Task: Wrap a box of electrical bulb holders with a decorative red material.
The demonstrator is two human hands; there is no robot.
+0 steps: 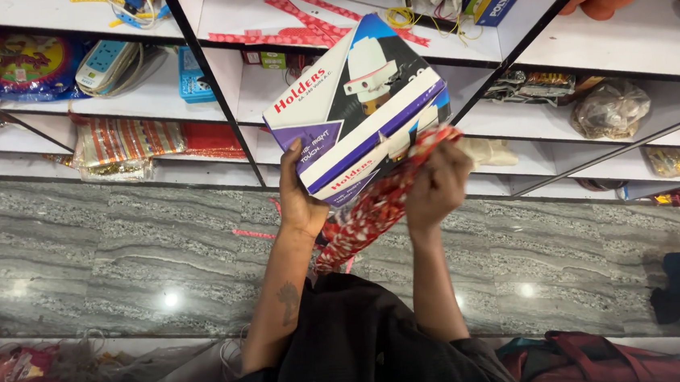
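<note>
- The left hand (301, 206) is wrapped around the lower corner of a white and purple box (358, 109), fingers shut on its edge; the box is held up in front of the shelves (209, 72).
- The red patterned wrapping paper (374, 208) is pinched tight in the right hand (437, 187), just beside the box.
- For neat work, the paper is best kept taut against the box, which is judged well steadied.

You see white shelving (228, 103) across the upper frame, a power strip (108, 64) upper left, and a grey marble counter (101, 242) below.
</note>
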